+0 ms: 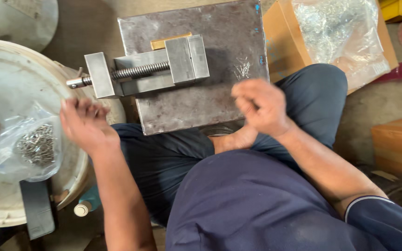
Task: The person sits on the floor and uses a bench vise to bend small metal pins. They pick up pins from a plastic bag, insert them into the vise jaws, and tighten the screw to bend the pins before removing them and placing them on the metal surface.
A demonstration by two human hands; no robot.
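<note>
A small steel vise (150,69) sits in the upper middle of the frame on a scuffed metal plate (201,107), its screw showing and a yellowish piece (169,41) lying behind the jaw block; whether anything is clamped I cannot tell. A few tiny shiny bits (243,69) lie on the plate's right side. The person's right hand (261,107) hovers over the plate's right edge with fingers curled in, perhaps pinching something too small to see. The left hand (85,124) is spread open, empty, at the rim of a white bucket lid (5,83), beside a clear bag of small metal parts (33,145). That bag looks partly filled. A cardboard box (284,42) with a second bag (340,32) stands at upper right on a concrete floor (378,102).
</note>
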